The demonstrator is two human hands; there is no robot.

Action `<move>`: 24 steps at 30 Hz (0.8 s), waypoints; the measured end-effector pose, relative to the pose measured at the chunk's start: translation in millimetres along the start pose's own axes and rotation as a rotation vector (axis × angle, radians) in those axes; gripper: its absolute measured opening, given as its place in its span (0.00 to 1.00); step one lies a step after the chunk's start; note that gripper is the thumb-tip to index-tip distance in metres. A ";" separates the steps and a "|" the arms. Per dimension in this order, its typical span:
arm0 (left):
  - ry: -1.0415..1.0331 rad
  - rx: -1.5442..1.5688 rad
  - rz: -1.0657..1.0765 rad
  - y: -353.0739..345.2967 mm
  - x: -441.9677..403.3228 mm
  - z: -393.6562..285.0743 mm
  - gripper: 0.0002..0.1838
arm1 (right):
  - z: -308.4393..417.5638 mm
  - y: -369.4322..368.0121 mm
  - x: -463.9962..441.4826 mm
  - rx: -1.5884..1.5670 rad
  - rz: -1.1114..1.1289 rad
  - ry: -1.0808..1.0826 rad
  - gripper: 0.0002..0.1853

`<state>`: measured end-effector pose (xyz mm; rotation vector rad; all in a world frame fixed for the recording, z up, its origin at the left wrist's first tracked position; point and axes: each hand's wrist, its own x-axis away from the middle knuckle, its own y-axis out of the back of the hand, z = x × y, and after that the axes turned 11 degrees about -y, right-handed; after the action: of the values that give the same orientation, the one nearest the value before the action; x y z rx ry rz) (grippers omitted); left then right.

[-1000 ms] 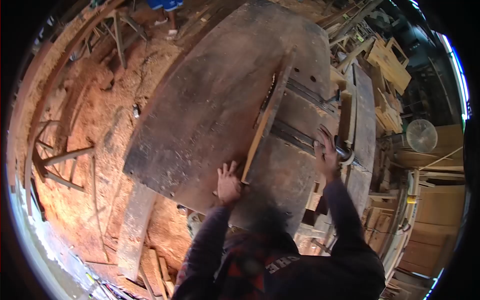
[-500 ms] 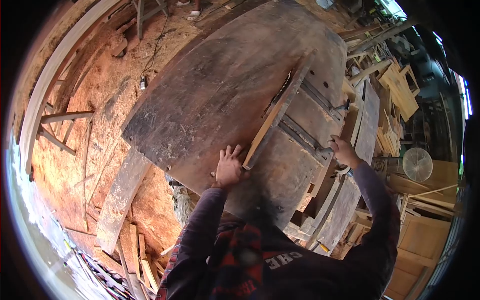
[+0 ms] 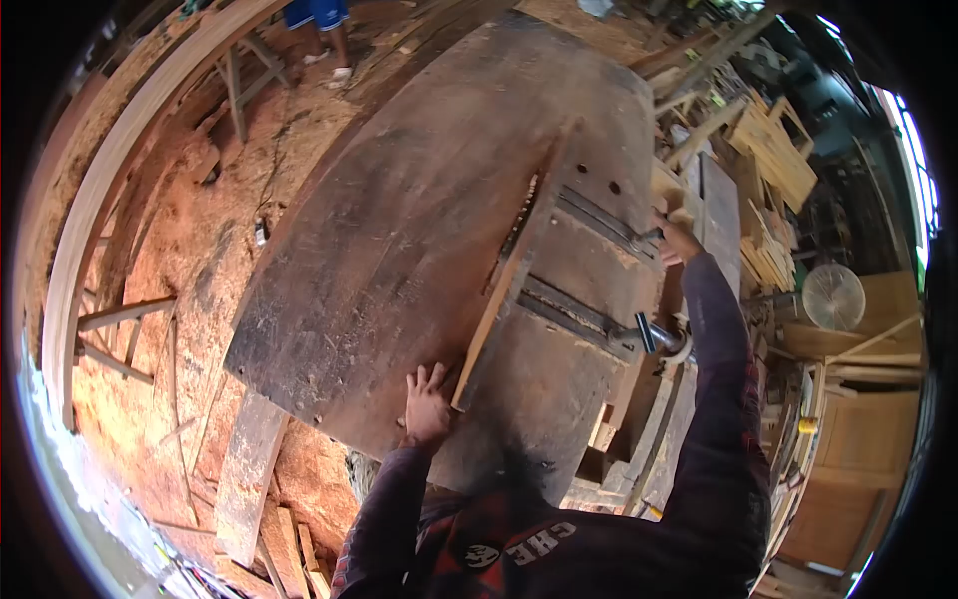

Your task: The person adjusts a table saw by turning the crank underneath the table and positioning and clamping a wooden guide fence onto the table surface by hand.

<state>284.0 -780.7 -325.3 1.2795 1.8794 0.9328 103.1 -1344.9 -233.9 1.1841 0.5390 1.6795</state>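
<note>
My left hand [image 3: 427,404] lies on the worn dark wooden tabletop [image 3: 359,290] with its fingers spread, beside the near end of a narrow wooden board [image 3: 509,275]. That board runs lengthwise over the tabletop. Two dark metal bar clamps reach from it to the bench's right side: a near clamp [image 3: 574,317] and a far clamp [image 3: 604,222]. At the outer end of the far clamp, my right hand [image 3: 679,240] has its fingers curled round the handle, which they partly hide. The near clamp's handle [image 3: 647,333] stands free of either hand.
Sawdust covers the floor [image 3: 190,319] at left, where a wooden trestle [image 3: 125,314] stands. Long curved timber [image 3: 130,130] lines the far left. Stacked wood pieces [image 3: 773,160] and a round fan [image 3: 833,298] are at right. Another person's legs [image 3: 334,45] show at the top.
My right hand has left the near clamp's handle and moved farther along the bench to the far clamp's. My left hand stays beside the board's end. The view has shifted.
</note>
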 end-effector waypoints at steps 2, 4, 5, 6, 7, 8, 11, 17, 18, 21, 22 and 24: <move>-0.015 -0.011 0.032 -2.7 4.8 5.7 0.48 | 11.9 -24.6 -22.8 -0.031 -0.017 -0.084 0.35; 0.020 0.006 0.070 6.9 2.5 1.5 0.50 | 14.6 -40.8 -19.9 -0.004 -0.184 0.014 0.31; 0.016 0.032 0.116 13.7 -1.2 -0.5 0.51 | 17.5 -43.5 -17.6 0.034 -0.224 0.014 0.29; 0.020 0.059 0.148 19.7 -4.1 -1.4 0.52 | 18.0 -44.4 -15.2 0.065 -0.241 0.005 0.27; 0.024 0.066 0.170 23.7 -5.5 -0.3 0.52 | 17.6 -42.9 -13.0 0.087 -0.238 -0.005 0.24; 0.022 0.080 0.172 25.8 -6.7 -0.3 0.53 | 14.6 -41.2 -12.4 0.086 -0.228 -0.016 0.22; 0.037 0.064 0.201 20.9 -7.5 -2.4 0.54 | 1.3 -38.2 -21.3 0.030 -0.187 0.056 0.25; 0.025 0.129 0.127 18.2 -5.2 0.6 0.52 | -21.6 -31.3 -54.6 -0.004 -0.080 0.086 0.20; 0.018 0.123 0.119 18.9 -5.5 0.5 0.52 | -16.6 -32.5 -42.3 -0.022 -0.100 0.101 0.19; 0.064 0.121 0.202 27.8 -11.0 -4.1 0.52 | -1.7 -34.2 -11.8 -0.005 -0.165 0.314 0.15; 0.063 0.121 0.247 26.3 -10.8 -3.7 0.50 | -4.9 -34.4 -17.3 0.028 -0.196 0.394 0.15; 0.069 0.033 0.315 22.3 -3.3 -0.6 0.44 | -38.2 -27.0 -58.4 0.367 -0.261 0.517 0.19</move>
<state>294.9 -778.0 -305.7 1.6135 1.7818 1.1218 84.6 -1378.8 -298.0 0.8654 1.3106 1.6962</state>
